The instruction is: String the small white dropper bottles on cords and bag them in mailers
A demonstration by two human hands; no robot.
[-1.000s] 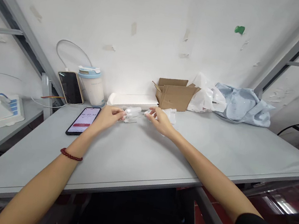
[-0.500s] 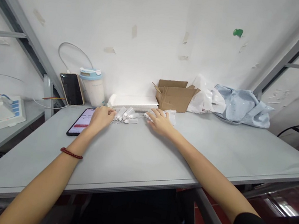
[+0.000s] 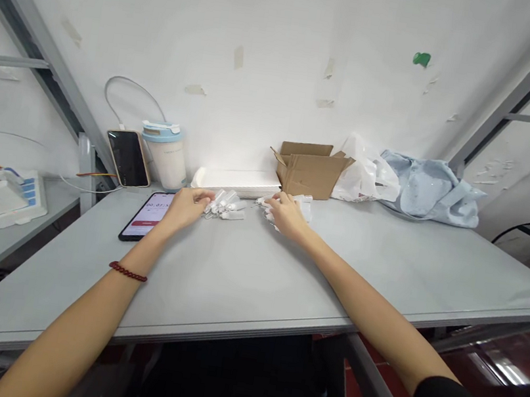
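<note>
My left hand (image 3: 188, 207) is at the left edge of a loose pile of small white, clear-looking tube-like pieces (image 3: 228, 206). Its fingers stretch toward the pile, slightly bent and apart, and nothing shows clearly in them. Over a second group of similar pieces (image 3: 304, 206) lies my right hand (image 3: 289, 217), fingers apart and bent down at its left side. That hand covers part of the group, so contact under the fingertips is hidden. A phone with a running timer (image 3: 146, 217) lies just left of my left hand.
Along the wall stand a second phone (image 3: 129, 158), a blue-lidded cup (image 3: 166, 157), a flat white box (image 3: 240, 181), an open cardboard box (image 3: 313, 172), a white plastic bag (image 3: 368, 174) and a light blue cloth bag (image 3: 430, 190). A power strip (image 3: 20, 198) sits at far left.
My left hand has shifted slightly right toward the pile, its fingers reaching out further. My right hand's fingers, flatter before, now bend more over the right group.
</note>
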